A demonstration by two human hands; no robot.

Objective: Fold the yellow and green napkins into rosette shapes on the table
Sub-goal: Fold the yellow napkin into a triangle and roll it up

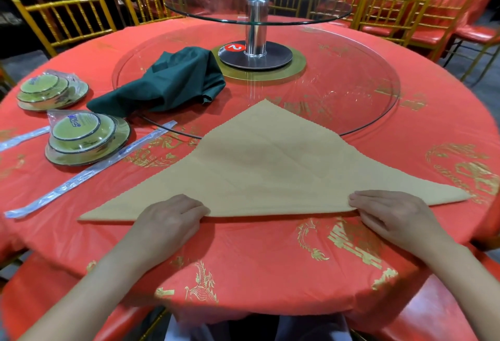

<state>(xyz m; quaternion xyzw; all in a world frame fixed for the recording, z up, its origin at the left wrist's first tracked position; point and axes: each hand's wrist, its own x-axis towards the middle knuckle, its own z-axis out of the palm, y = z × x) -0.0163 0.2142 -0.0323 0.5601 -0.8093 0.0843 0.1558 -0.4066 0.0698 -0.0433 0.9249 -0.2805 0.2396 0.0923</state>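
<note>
The left hand (pixel 173 214) and right hand (pixel 389 213) seem to pinch the near fold of the yellow napkin (pixel 270 167), lying as a triangle on the slick table (pixel 270 246), where uneven rolling could skew it.

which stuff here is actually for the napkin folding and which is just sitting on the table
For the job:
yellow napkin, folded into a triangle, its near edge held by the left hand and right hand
green napkin, crumpled, untouched

Lying about:
wrapped dish sets
long plastic sleeves
glass turntable
</note>
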